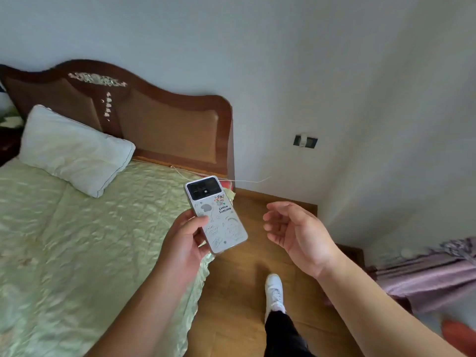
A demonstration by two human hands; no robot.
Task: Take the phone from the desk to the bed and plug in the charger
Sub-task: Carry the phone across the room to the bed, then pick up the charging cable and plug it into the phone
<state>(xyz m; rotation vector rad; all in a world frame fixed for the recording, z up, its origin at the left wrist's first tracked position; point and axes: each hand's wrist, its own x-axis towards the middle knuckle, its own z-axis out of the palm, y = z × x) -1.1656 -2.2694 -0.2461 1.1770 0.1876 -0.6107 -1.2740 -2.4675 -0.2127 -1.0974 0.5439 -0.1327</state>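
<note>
My left hand [186, 239] grips a phone [219, 217] in a pale cartoon-printed case, back side up, held over the right edge of the bed [77, 240]. The bed has a pale green quilted cover. My right hand [296, 228] hovers open over the wooden floor to the right of the phone, holding nothing. A thin white charger cable [247, 180] runs from the bed's top right corner towards the wall, where a white plug sits in a dark wall socket [305, 140]. The cable's free end is hidden behind the phone.
A white pillow [74, 153] leans on the brown wooden headboard [167, 130]. My white shoe [274, 292] stands on the wooden floor [231, 292] between bed and wall. Purple fabric [432, 271] lies at the right, with something red [458, 336] near the bottom right corner.
</note>
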